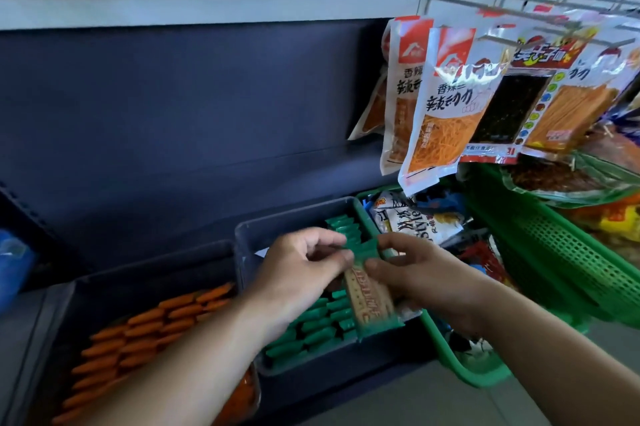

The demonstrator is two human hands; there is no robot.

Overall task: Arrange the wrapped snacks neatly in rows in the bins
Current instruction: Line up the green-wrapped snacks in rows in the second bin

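Dark blue-grey shelf backing (173,114) fills the far side, with hanging packets (436,107) of orange strips dangling from wire hooks (519,15) at upper right, above the bins but clear of the hands. On the left, a dark bin (79,290) holds orange snacks (145,332) in rows. Beside it, the middle bin (247,235) holds green snacks (311,325) standing on edge in rows, and a green basket (446,353) of mixed packets (415,221) presses against its right wall. Over the middle bin's right side, the left hand (301,266) and right hand (419,273) both pinch the far end of one held snack (370,304). Its long axis runs from far to near, slightly tilted. It has green ends and a tan middle with red lettering.
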